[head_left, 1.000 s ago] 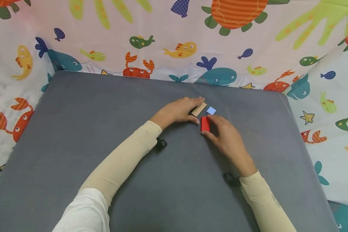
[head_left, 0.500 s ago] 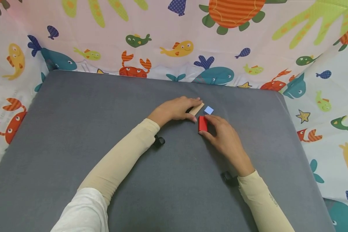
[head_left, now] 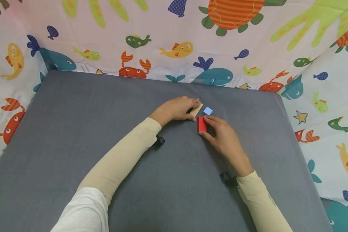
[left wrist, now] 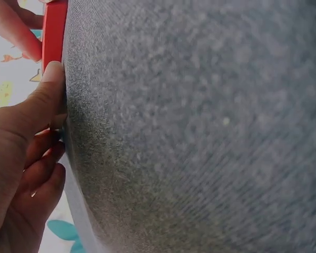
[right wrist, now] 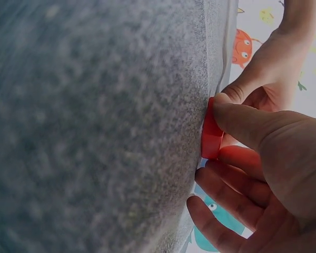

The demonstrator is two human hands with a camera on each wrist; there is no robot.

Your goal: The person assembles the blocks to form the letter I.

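Observation:
My right hand (head_left: 224,138) holds a red block (head_left: 201,124) between thumb and index finger on the grey table. In the right wrist view the other fingers of that hand spread out below the red block (right wrist: 213,129). My left hand (head_left: 177,110) pinches a tan wooden block (head_left: 196,110) between its thumb and fingers, just beyond the red one. A small light-blue block (head_left: 207,111) lies to the right of the tan block, untouched. In the left wrist view the left thumb (left wrist: 45,89) is close to the end of the red block (left wrist: 53,37); the tan block is mostly hidden.
The grey cloth-covered table (head_left: 90,129) stretches around both hands. Behind it and at both sides hangs a curtain (head_left: 104,38) printed with sea animals. Black wrist cameras are strapped under both forearms.
The head view has drifted slightly, shifting everything a little to the left. Both hands and the blocks keep the same arrangement.

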